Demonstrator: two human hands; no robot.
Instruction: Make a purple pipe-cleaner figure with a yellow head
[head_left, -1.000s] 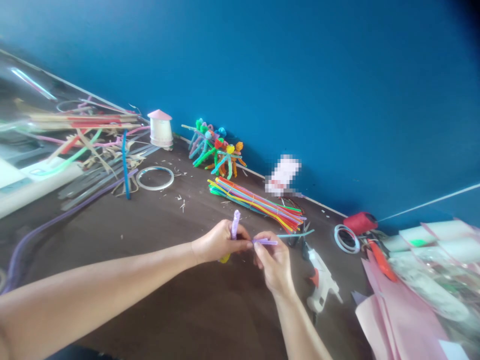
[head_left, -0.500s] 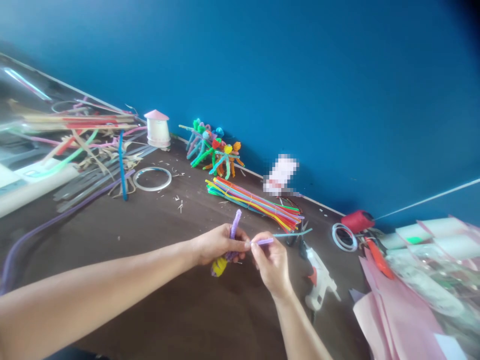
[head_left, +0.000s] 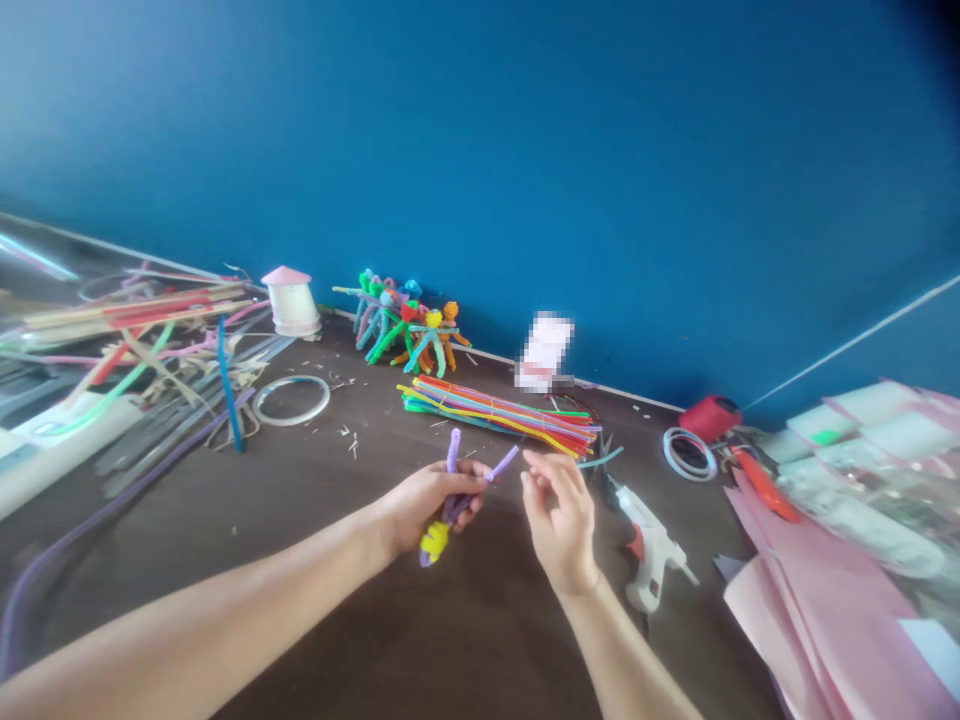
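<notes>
My left hand (head_left: 427, 505) is shut around a purple pipe cleaner figure (head_left: 452, 470), which has a yellow fuzzy part (head_left: 435, 543) below my fist. A thin purple pipe cleaner end (head_left: 504, 463) sticks out to the upper right of that hand. My right hand (head_left: 559, 520) hangs just right of this end, with loosely bunched fingers holding nothing. A white glue gun (head_left: 649, 545) lies on the dark table to the right of my right hand, and small scissors (head_left: 604, 470) lie just above it.
A bundle of coloured pipe cleaners (head_left: 499, 418) and several finished pipe cleaner figures (head_left: 401, 335) stand near the blue wall. Left are a tape ring (head_left: 291, 401) and a pink-roofed paper house (head_left: 291, 302). Right are a red spool (head_left: 710, 418) and pink paper sheets (head_left: 817, 610).
My right hand has let go of the purple end and moved right. That end now points up and right from my left hand. The whole scene has shifted lower in view.
</notes>
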